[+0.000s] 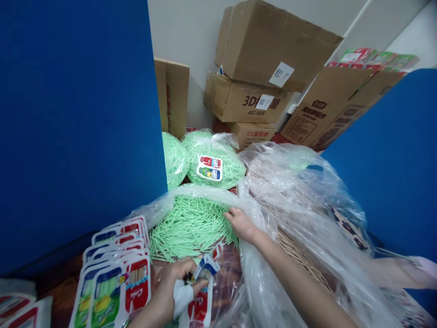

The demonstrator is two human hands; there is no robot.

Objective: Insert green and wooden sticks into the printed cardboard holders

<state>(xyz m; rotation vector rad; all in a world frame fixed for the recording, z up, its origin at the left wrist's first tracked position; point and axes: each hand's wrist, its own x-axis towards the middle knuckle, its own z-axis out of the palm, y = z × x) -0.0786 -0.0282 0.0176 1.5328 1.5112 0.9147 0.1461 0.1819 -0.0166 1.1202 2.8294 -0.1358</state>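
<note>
My left hand (184, 282) is closed on a white-edged package (201, 305) with a red cola label and a lifted, blue-and-white upper part. A white wrap covers part of one of its fingers. My right hand (241, 223) reaches over the right side of a pile of thin green sticks (194, 223) in a clear plastic bag (205, 190). Its fingers are bent at the sticks, and whether they pinch any is too small to tell. Left of my left hand, overlapping packages (109, 282) with red cola and green-yellow labels lie in a stack.
Sealed bags of green sticks (225, 171) lie behind the open bag. Cardboard boxes (252, 100) are stacked at the wall. Blue panels (78, 114) stand on both sides. Brown sticks (300, 257) lie under plastic at right, near another person's arm (399, 271).
</note>
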